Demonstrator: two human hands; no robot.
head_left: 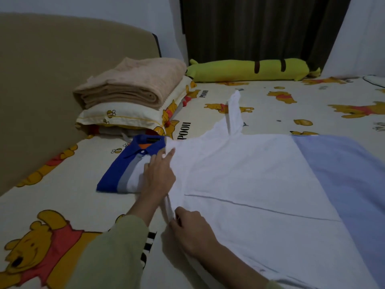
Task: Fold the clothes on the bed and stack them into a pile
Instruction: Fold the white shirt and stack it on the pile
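White shirt (pixel 250 184) spread flat on bed (pixel 62 205), right of folded polo (pixel 127 172). Left hand (pixel 159 176) pinching its upper edge; right hand (pixel 191 230) gripping its near edge.

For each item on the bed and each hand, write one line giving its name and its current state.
White and pale blue shirt: spread flat, unfolded, one sleeve out.
Blue striped polo: folded, collar up, beside the shirt.
Beige blanket: folded, on top of the pillow.
Pillow: flat under the blanket.
Yellow bolster: lying along the curtain.
Left hand: fingers pinching the shirt's edge.
Right hand: gripping the shirt's edge.
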